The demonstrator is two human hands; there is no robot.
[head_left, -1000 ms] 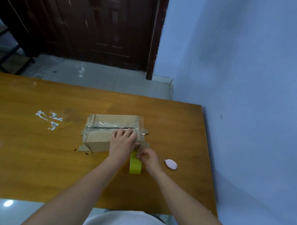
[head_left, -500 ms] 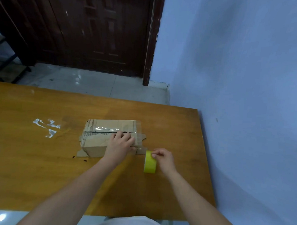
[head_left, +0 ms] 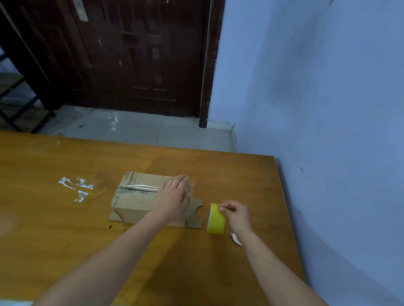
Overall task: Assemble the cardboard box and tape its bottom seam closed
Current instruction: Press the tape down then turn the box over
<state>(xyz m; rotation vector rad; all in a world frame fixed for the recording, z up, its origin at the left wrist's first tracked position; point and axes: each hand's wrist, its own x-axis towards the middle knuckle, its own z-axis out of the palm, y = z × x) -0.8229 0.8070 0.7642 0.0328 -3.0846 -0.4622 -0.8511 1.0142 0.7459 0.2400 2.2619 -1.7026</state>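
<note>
A small cardboard box point(head_left: 134, 202) lies on the wooden table point(head_left: 53, 250) with its seam side up. Clear tape runs along the seam. My left hand point(head_left: 173, 198) lies flat on the right end of the box, fingers straight, pressing the tape down. Flaps stick out at the box's lower left and right. A yellow tape roll point(head_left: 216, 219) stands on its edge just right of the box. My right hand point(head_left: 236, 214) holds the roll, fingertips pinching its top edge.
Scraps of clear tape point(head_left: 75, 186) stick to the table left of the box. A small pink oval object point(head_left: 235, 238) peeks out by my right wrist. A blue wall borders the table on the right. A dark door stands beyond the far edge.
My right hand moved the yellow roll to the right, away from the box. My left hand slid to the right end of the box top and flattened there.
</note>
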